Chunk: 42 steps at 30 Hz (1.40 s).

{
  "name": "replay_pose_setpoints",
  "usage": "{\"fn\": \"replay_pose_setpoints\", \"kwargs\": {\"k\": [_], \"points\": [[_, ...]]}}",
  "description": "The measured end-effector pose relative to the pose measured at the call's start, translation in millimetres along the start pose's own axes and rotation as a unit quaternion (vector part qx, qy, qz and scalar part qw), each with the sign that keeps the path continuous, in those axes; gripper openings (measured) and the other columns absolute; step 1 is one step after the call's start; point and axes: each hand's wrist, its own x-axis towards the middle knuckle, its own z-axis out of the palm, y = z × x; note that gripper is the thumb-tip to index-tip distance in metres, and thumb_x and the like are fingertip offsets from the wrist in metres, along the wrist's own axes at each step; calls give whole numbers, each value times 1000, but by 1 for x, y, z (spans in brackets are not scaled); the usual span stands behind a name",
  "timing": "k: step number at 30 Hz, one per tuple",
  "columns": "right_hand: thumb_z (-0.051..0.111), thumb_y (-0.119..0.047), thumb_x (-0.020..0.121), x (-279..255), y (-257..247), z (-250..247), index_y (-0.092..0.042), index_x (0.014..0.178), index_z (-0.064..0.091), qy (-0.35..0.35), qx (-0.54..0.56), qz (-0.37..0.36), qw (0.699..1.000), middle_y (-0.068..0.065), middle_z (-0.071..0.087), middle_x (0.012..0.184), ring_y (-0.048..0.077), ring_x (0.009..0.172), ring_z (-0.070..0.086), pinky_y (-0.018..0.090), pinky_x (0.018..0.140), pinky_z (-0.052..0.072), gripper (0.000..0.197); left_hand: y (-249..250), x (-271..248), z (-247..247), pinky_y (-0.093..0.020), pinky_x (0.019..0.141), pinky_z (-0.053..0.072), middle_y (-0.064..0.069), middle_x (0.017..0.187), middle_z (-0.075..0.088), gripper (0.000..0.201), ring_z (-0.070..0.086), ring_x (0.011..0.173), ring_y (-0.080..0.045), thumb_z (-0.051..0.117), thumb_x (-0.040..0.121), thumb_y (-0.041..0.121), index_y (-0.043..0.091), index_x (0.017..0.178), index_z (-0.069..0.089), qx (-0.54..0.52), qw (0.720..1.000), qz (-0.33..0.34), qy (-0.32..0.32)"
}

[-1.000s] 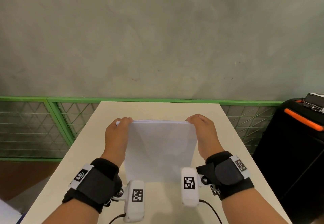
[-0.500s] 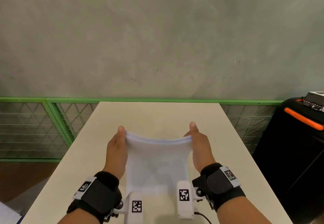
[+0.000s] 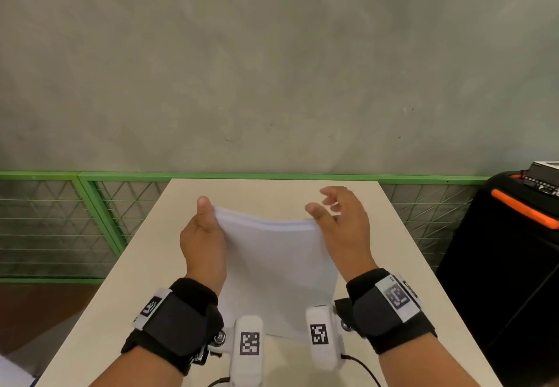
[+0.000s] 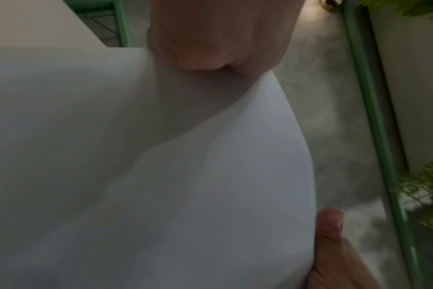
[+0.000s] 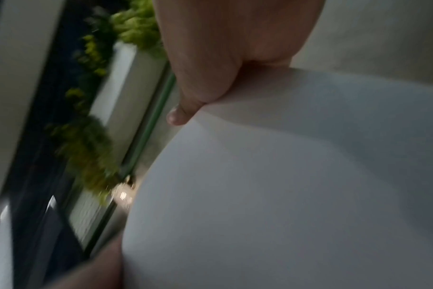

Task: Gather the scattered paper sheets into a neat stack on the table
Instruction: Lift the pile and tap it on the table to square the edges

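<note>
A stack of white paper sheets (image 3: pixel 272 268) stands tilted on the beige table (image 3: pixel 272 190), its lower edge near my wrists and its top edge sagging in the middle. My left hand (image 3: pixel 208 217) grips the left edge, with the thumb in front and the fingers hidden behind the sheets. My right hand (image 3: pixel 325 205) is at the top right corner, its thumb touching the edge and its fingers spread loosely behind, apart from the paper. In the wrist views the paper stack (image 4: pixel 161 176) (image 5: pixel 284 195) fills most of the picture, bowed against each palm.
A green mesh railing (image 3: pixel 90 211) runs behind and left of the table, below a grey wall. A black case with an orange handle (image 3: pixel 520 214) stands close to the table's right edge. Bare tabletop lies beyond the stack and on both sides.
Both hands slid from the top edge to the sides of the stack, which bowed. The right hand's fingers have now come off the paper and spread. The left hand keeps its grip.
</note>
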Motion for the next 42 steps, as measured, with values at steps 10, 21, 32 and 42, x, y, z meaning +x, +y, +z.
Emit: {"fn": "replay_pose_setpoints", "kwargs": {"k": [10, 21, 32, 42], "points": [[54, -40, 87, -7, -49, 8, -22, 113, 51, -235, -282, -95, 925, 4, 65, 100, 29, 97, 57, 35, 81, 36, 32, 26, -10, 19, -31, 55, 25, 2, 53, 26, 53, 28, 55, -18, 43, 92, 46, 17, 50, 26, 57, 982, 176, -35], [58, -14, 86, 2, -37, -23, -10, 87, 50, -92, -33, 8, 995, 5, 55, 77, 26, 76, 53, 28, 61, 40, 9, -6, 15, -33, -40, 109, 25, -18, 144, 33, 119, 29, 133, -30, 30, 52, 93, 8, 137, 36, 200, 935, 291, 21], [57, -11, 85, -15, 33, -23, -24, 86, 56, -15, 180, 127, 975, 10, 64, 95, 26, 82, 60, 41, 74, 53, 13, -41, 31, -62, -28, 74, 47, -2, 109, 68, 48, 61, 107, -29, 71, 71, 33, 15, 114, 60, -8, 987, 55, -152], [53, -3, 89, -46, 86, -13, -16, 100, 62, -26, 285, 225, 931, -3, 74, 90, 15, 80, 69, 24, 63, 55, 19, -60, 17, -61, -26, 67, 51, -1, 94, 68, 18, 63, 83, -22, 66, 83, 12, 14, 101, 63, 24, 986, 22, -166]]}}
